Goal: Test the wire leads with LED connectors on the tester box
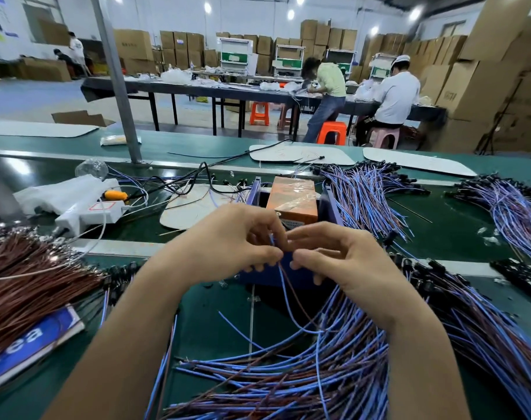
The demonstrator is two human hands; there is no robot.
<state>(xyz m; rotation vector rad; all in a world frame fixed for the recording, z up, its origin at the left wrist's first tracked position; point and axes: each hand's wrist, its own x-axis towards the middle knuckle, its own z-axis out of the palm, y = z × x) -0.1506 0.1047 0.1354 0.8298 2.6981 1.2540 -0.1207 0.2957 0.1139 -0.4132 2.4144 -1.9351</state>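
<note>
Wire lead (285, 291): one blue strand and one brown strand, held at its upper end between both hands, directly in front of the tester box (330, 207). The long axis runs from the fingertips down toward the person, bearing slightly right. The lower end curves into the heap of blue and brown leads (318, 377) on the green bench (215, 313).

The left hand (227, 237) has thumb and forefinger pinched on the lead's top. The right hand (343, 256) pinches the same point from the other side, with its remaining fingers curled loosely. The two hands' fingertips touch or nearly touch. The fingers hide the lead's tip, so whether it carries a connector cannot be told.

The tester box is a blue housing with an orange block (291, 195) wrapped in clear tape seated on top.

Further lead bundles (367, 192) lie right of the box. A bundle of brown wires (31, 283) lies at far left, and a white power strip (88, 213) lies behind it.
</note>
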